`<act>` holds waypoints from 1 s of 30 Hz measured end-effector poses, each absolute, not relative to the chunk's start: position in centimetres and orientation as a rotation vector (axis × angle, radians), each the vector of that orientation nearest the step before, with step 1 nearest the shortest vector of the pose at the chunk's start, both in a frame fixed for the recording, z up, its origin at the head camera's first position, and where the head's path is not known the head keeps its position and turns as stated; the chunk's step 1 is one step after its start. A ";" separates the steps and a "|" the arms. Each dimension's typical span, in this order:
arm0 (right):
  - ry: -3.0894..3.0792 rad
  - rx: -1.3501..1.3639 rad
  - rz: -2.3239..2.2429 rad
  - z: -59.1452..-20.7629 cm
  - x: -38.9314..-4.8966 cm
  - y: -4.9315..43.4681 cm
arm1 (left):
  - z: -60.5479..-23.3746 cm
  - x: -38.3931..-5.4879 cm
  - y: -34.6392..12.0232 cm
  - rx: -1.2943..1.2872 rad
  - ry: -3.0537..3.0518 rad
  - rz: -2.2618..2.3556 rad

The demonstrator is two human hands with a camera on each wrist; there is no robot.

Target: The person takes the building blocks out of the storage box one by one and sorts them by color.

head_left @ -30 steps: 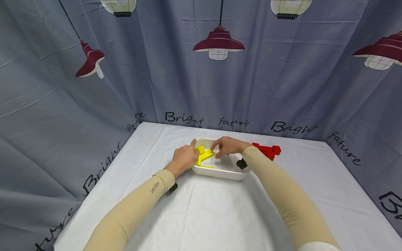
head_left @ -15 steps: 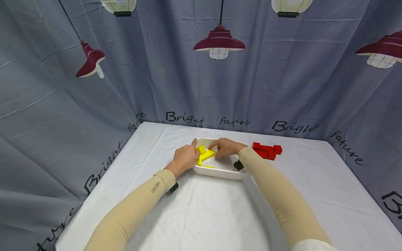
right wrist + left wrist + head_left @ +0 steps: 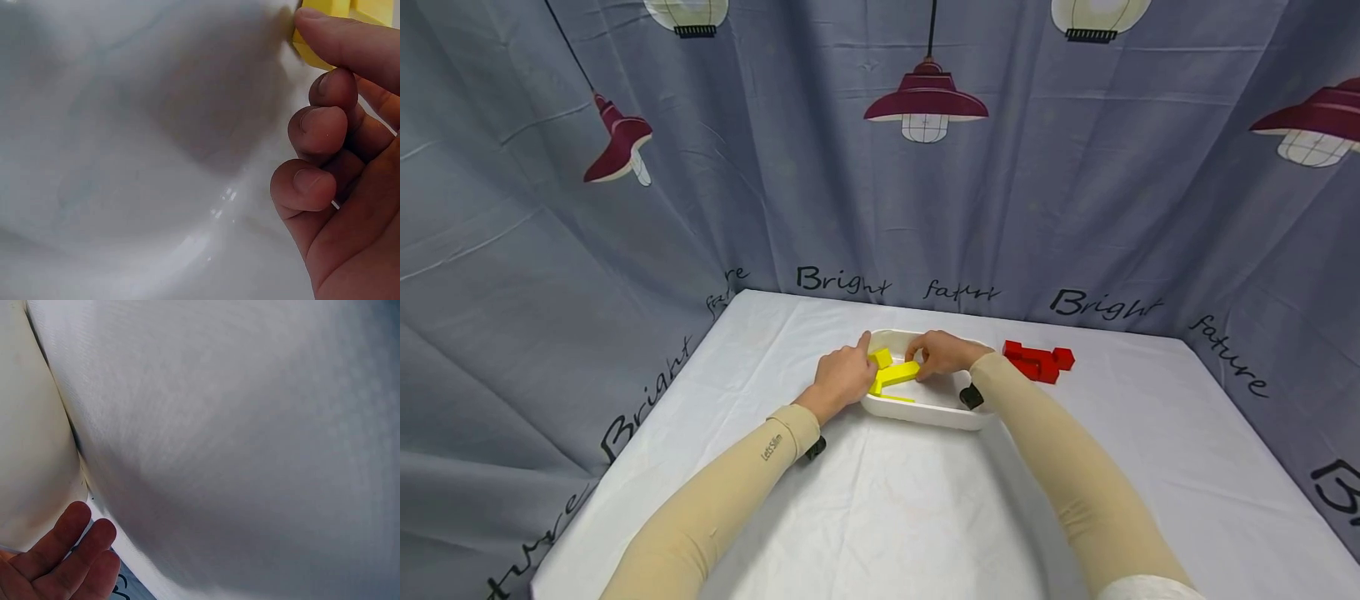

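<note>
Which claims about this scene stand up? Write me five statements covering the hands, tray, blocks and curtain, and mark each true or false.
1. The right hand pinches a yellow block. True.
2. The red pieces lie inside the white tray. False: they lie outside it, on the white cloth to its right in the head view.
3. The left hand is at the tray's left end. True.
4. The yellow pieces are gathered at the tray's right end. False: they are toward its left end.
5. The curtain has lamps printed on it. True.
</note>
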State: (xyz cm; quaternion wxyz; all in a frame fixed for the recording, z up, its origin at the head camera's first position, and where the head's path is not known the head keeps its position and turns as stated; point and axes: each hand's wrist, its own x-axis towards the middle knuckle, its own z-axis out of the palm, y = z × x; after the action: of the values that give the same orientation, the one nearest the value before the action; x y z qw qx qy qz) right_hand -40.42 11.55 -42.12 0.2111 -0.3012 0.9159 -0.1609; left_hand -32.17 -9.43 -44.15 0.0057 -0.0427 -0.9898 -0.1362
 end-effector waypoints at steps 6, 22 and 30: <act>2.543 -0.841 -0.446 -41.6 -40.5 12.4 | -44.2 -32.2 -9.4 -0.132 -3.095 -0.429; 2.563 -0.821 -0.452 -39.0 -39.6 15.9 | -44.2 -32.0 -9.4 -0.139 -3.093 -0.415; 2.601 -0.775 -0.448 -37.5 -38.4 18.7 | -44.3 -32.1 -9.4 -0.149 -3.076 -0.421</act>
State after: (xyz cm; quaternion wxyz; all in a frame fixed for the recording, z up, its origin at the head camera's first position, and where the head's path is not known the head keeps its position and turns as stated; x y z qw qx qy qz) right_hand -38.38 18.75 -37.54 0.1941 -0.2765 0.9276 -0.1597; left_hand -32.06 -9.44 -44.33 0.0167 -0.0479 -0.9895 -0.1353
